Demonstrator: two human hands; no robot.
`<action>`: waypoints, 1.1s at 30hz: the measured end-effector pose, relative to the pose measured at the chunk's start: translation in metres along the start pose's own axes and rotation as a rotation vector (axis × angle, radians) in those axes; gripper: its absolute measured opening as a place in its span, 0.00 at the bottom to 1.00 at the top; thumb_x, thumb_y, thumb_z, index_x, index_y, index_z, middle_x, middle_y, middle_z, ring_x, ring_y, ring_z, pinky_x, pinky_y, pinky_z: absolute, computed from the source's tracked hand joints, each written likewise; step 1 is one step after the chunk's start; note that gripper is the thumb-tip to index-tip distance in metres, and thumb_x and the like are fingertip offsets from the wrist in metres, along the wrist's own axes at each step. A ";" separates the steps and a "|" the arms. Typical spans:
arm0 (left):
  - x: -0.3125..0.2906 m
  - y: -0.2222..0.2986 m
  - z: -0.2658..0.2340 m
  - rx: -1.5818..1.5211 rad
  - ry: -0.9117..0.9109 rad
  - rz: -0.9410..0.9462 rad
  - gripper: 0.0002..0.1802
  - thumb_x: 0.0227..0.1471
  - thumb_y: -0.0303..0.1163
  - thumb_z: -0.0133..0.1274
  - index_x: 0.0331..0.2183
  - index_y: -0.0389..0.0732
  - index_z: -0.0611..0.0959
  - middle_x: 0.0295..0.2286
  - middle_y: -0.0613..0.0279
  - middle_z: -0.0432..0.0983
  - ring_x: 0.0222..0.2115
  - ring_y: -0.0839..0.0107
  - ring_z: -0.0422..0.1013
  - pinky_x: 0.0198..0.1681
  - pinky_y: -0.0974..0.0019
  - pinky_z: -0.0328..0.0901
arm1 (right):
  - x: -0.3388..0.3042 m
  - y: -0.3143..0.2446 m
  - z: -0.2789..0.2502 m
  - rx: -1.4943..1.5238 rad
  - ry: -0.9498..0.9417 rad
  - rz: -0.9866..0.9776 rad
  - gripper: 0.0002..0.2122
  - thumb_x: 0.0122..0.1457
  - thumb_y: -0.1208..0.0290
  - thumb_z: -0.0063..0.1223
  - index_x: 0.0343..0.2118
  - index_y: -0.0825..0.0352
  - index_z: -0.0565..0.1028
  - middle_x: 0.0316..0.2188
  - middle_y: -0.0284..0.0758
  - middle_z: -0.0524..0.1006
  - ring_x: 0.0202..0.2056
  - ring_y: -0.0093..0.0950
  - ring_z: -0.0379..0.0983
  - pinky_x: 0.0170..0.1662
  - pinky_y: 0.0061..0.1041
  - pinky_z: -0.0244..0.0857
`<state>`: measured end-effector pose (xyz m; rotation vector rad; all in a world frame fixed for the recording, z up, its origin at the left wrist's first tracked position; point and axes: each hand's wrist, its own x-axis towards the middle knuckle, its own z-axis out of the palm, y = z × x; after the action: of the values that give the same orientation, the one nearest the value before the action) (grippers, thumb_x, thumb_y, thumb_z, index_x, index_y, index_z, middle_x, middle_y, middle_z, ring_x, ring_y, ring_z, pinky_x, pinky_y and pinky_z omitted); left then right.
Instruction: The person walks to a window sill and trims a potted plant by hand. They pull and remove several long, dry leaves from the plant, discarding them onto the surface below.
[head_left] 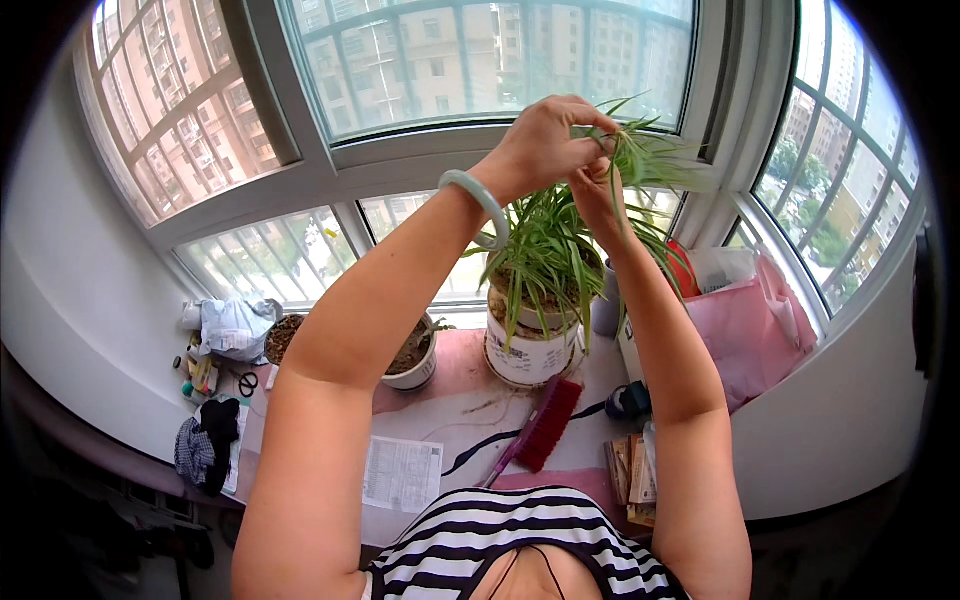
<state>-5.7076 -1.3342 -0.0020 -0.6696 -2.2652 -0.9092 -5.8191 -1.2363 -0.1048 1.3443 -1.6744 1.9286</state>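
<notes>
My two hands meet above a spider plant in a white pot [535, 352] that stands on the sill by the window. My left hand [548, 145], with a pale bangle [484, 205] on its wrist, reaches across from the left and pinches the tuft of spider plant leaves [645, 155]. Just below it, my right hand [598, 195] is closed round the base of the same tuft. Its long green blades fan out to the right, partly blurred. The hands hide the exact grip points. More leaves [545, 240] hang over the pot's rim beneath them.
A red-bristled brush [550, 425] lies before the pot, near scattered soil. Left are a smaller pot of soil [412, 362], a printed sheet [402, 472], scissors [247, 384] and a plastic bag [238, 330]. A pink bag [755, 330] and small boxes [632, 470] are right. Windows surround the sill.
</notes>
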 end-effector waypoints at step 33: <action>-0.100 -0.083 0.002 -0.738 -0.264 -0.694 0.17 0.53 0.36 0.49 0.38 0.32 0.78 0.30 0.54 0.78 0.29 0.70 0.75 0.37 0.70 0.70 | -0.019 -0.038 -0.003 -0.174 -0.111 0.215 0.11 0.55 0.66 0.54 0.34 0.69 0.77 0.22 0.34 0.77 0.24 0.20 0.70 0.29 0.21 0.65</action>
<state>-5.6921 -1.4084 -0.1081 -0.2746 -2.4015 -2.1595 -5.7837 -1.2147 -0.0948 1.2706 -2.0636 1.7942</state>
